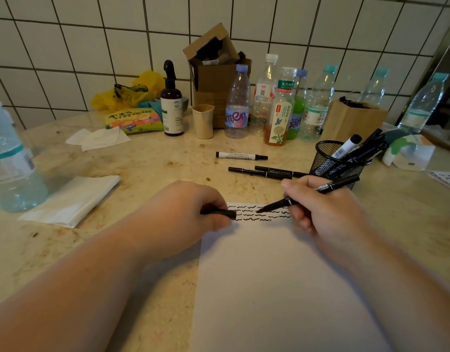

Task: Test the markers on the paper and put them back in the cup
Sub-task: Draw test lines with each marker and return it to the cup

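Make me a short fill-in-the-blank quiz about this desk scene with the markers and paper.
1. The right hand holds a marker with its tip on the ____.
2. The left hand grips a black marker ____.
3. The mesh cup stands to the ____ of the loose markers on the table.

Missing words: paper; cap; right

**Soft indoor light, wide-angle bend at the edges**

Even, slightly dim, warm light is falling on the counter [147,168], giving the stone a yellowish cast. Faint, soft shadows are lying under the forearms and across the paper [269,275]. The wall tiles [91,47] are curving near the frame edges. The water bottle [10,158] at far left is smearing into blur; small highlights are glinting on the far bottles.
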The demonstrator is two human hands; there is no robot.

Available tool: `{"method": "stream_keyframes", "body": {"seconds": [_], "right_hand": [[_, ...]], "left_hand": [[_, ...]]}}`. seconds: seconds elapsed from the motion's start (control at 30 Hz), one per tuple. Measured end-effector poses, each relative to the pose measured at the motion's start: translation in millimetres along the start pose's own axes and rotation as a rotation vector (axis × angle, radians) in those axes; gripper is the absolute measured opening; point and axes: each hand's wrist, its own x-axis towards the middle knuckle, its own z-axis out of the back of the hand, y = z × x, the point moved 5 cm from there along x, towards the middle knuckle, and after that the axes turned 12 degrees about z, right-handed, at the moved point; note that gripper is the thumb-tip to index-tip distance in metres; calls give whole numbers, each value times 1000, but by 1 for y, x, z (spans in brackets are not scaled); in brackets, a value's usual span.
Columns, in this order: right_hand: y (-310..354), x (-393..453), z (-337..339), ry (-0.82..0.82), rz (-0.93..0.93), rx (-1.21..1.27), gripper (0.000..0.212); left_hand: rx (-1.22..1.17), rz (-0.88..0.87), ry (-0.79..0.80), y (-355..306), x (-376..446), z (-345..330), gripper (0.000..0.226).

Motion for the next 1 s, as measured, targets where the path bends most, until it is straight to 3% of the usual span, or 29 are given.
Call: {"method": "stream_keyframes", "body": {"seconds": [0.2, 0.43, 0.53, 0.63, 1.0], "right_hand": [[5, -2, -9, 49, -65, 401, 27], [3, -3, -9, 102, 3, 302, 31], [7, -7, -14, 173, -2, 282, 9], [8, -10, -19, 237, 1, 257, 13], [14, -13, -23, 197, 23, 321, 11]], "left_hand": [[-84, -2, -5, -6, -4, 4, 23], [-106, -24, 5, -9, -5, 2, 19], [-111, -43, 33, -11, -6, 0, 16], [-69, -76, 48, -15, -8, -4, 18], [-51, -131, -47, -22, -12, 3, 14]]}}
